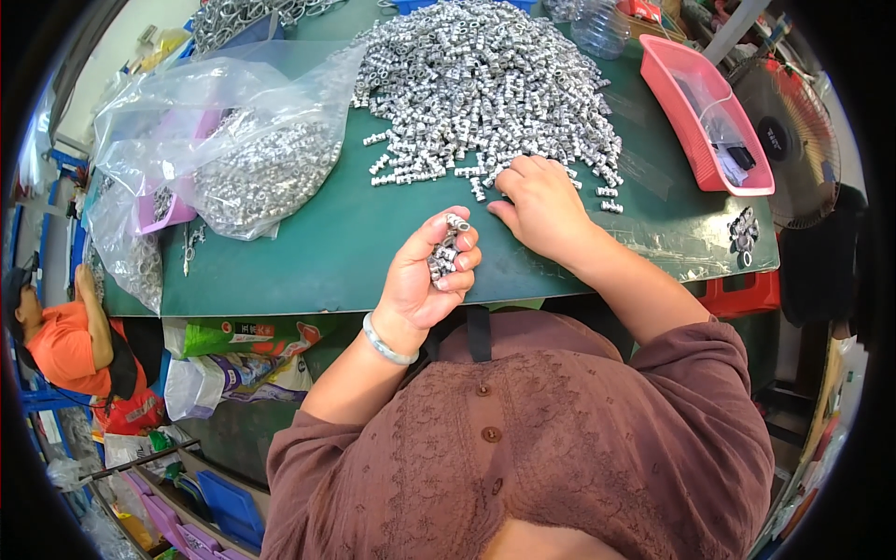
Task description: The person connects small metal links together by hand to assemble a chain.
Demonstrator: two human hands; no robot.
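Note:
Several small silvery ribbed metal fittings [444, 260] lie in my left hand [425, 271], its palm turned up and the fingers curled round them. One fitting pokes out near the thumb tip. My right hand [541, 201] reaches, palm down, to the front edge of a big heap of the same fittings [485, 84] on the green table [317, 266]. Its fingertips touch the fittings there; what they grip, if anything, is hidden behind the hand. A few loose fittings [401, 177] lie in a rough row left of it.
A clear plastic bag [280, 168] of small metal parts lies left, over a purple tray [166, 217]. At right are a pink basket [695, 112], a small cluster of dark rings [744, 233] and a fan [784, 140]. Another person [70, 345] sits at far left.

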